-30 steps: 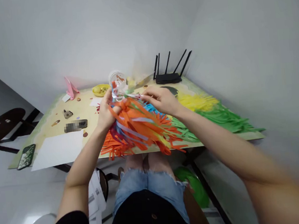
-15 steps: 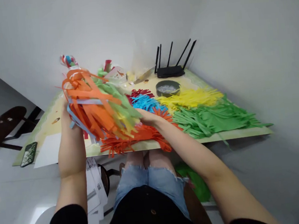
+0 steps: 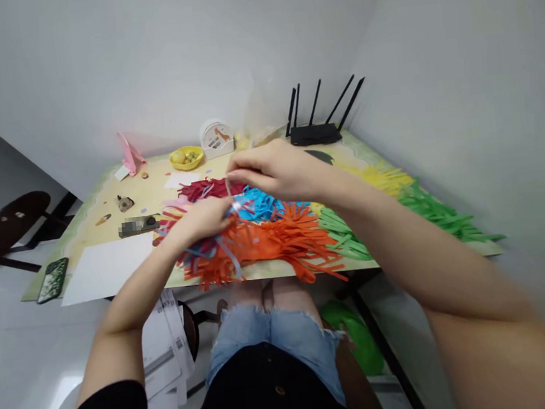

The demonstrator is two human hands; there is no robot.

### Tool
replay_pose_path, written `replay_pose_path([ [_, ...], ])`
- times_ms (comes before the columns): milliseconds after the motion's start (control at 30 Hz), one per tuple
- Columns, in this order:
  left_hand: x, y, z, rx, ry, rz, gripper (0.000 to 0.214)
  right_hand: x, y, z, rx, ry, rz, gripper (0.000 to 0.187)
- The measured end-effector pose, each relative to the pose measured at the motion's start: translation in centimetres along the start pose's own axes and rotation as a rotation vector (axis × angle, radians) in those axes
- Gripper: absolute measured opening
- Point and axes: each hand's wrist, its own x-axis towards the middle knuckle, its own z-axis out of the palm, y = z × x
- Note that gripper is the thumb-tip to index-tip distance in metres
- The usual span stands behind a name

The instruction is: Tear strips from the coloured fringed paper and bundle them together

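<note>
Piles of cut paper strips cover the near half of the table: orange strips (image 3: pixel 280 242), blue strips (image 3: pixel 260 204), dark red strips (image 3: pixel 203 188), green strips (image 3: pixel 427 212) and yellow strips (image 3: pixel 383 178). My left hand (image 3: pixel 204 219) rests low on the mixed pile at its left side, fingers closed on a pale blue strip (image 3: pixel 234 206). Just above and to the right, my right hand (image 3: pixel 272 169) pinches the upper end of a thin strip over the blue pile.
A black router (image 3: pixel 316 133) stands at the far right of the table (image 3: pixel 109 214). At the back are a yellow bowl (image 3: pixel 186 157), a white round box (image 3: pixel 216 138) and a pink stand (image 3: pixel 130 155). A white sheet (image 3: pixel 108 268) and a phone (image 3: pixel 52 279) lie front left.
The raised bundle of orange and green strips in my left hand has come down onto the table. Both hands now meet over the piles, pinching thin strips.
</note>
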Motion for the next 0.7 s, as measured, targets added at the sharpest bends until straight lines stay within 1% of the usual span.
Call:
replay_pose_path([
  [33, -0.1, 0.8, 0.9, 0.012, -0.047, 0.097, 0.009, 0.6, 0.4, 0.4, -0.012, 0.028, 0.008, 0.02],
  [67, -0.5, 1.4, 1.6, -0.019, -0.065, 0.19, 0.009, 0.9, 1.1, 1.2, -0.008, 0.077, 0.043, 0.02],
  [100, -0.9, 1.6, 2.1, -0.09, -0.044, 0.268, 0.008, 0.9, 2.1, 2.2, 0.009, 0.137, 0.104, 0.02],
  [133, -1.4, 1.4, 2.5, -0.201, 0.031, 0.311, 0.007, 0.4, 3.0, 3.4, 0.039, 0.187, 0.179, 0.019],
  [167, -1.9, 0.8, 2.8, -0.339, 0.152, 0.303, 0.007, -0.3, 3.8, 4.9, 0.085, 0.205, 0.26, 0.018],
  [200, -2.4, -0.2, 3.0, -0.472, 0.297, 0.251, 0.01, -1.2, 4.3, 6.4, 0.142, 0.195, 0.321, 0.018],
  [233, -2.8, -1.3, 3.1, -0.58, 0.448, 0.169, 0.012, -2.1, 4.3, 7.9, 0.202, 0.168, 0.349, 0.02],
  [267, -3.1, -2.5, 3.3, -0.65, 0.581, 0.08, 0.014, -2.9, 4.0, 9.2, 0.243, 0.149, 0.349, 0.024],
  [300, -3.3, -3.6, 3.4, -0.671, 0.683, 0.001, 0.014, -3.5, 3.3, 10.3, 0.259, 0.131, 0.324, 0.025],
  [333, -3.6, -4.6, 3.4, -0.636, 0.741, -0.062, 0.014, -3.9, 2.5, 10.9, 0.254, 0.095, 0.28, 0.025],
  [367, -3.9, -5.4, 3.4, -0.549, 0.741, -0.103, 0.011, -3.8, 1.7, 11.2, 0.228, 0.052, 0.223, 0.024],
  [400, -4.2, -5.9, 3.3, -0.438, 0.695, -0.122, 0.008, -3.4, 1.0, 11.1, 0.189, 0.005, 0.16, 0.023],
  [467, -4.8, -6.0, 3.0, -0.239, 0.523, -0.115, 0.007, -1.6, 0.2, 10.5, 0.125, -0.079, 0.05, 0.022],
  [500, -5.2, -5.8, 2.9, -0.186, 0.42, -0.084, 0.008, -0.5, 0.3, 10.2, 0.123, -0.092, 0.018, 0.021],
  [533, -5.6, -5.5, 2.7, -0.177, 0.323, -0.037, 0.008, 0.6, 0.6, 10.2, 0.145, -0.087, 0.008, 0.021],
  [567, -5.9, -5.2, 2.6, -0.21, 0.25, 0.013, 0.008, 1.4, 1.0, 10.4, 0.189, -0.067, 0.025, 0.022],
  [600, -6.3, -5.1, 2.7, -0.281, 0.213, 0.049, 0.006, 1.9, 1.5, 11.1, 0.244, -0.036, 0.065, 0.023],
  [633, -6.7, -5.2, 2.9, -0.381, 0.22, 0.055, 0.005, 2.1, 1.9, 12.2, 0.3, 0.005, 0.122, 0.024],
  [667, -7.0, -5.5, 3.3, -0.52, 0.287, 0.017, 0.005, 1.9, 2.2, 13.6, 0.35, 0.043, 0.188, 0.026],
  [700, -7.2, -6.0, 3.9, -0.675, 0.406, -0.06, 0.008, 1.4, 2.3, 15.2, 0.388, 0.081, 0.255, 0.029],
])
